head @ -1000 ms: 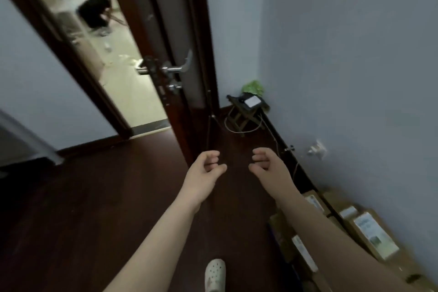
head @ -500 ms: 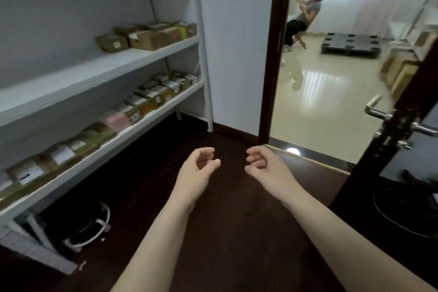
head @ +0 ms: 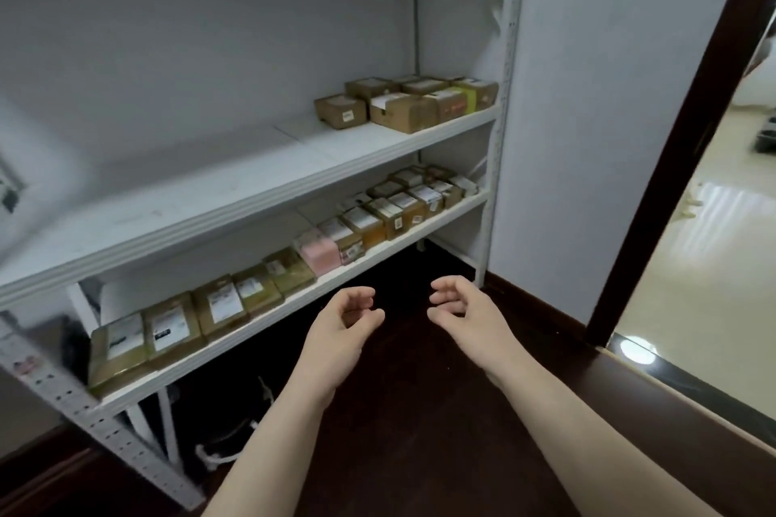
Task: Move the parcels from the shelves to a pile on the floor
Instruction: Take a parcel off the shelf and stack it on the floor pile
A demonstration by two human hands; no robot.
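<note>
White metal shelving unit (head: 235,197): brown cardboard parcels (head: 218,306) line the lower shelf, more at the middle shelf's right end. Left hand (head: 340,332) and right hand (head: 470,315) empty, fingers loosely curled, above dark wooden floor (head: 420,432). Dark door frame (head: 672,164) at right.

I see brown parcels (head: 390,107) with white labels, one pink parcel (head: 320,254), white shelves (head: 235,189) and dark brown floor (head: 420,411).

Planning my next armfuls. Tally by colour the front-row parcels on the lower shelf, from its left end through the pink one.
Brown parcels: 5
Pink parcel: 1
Total: 6
</note>
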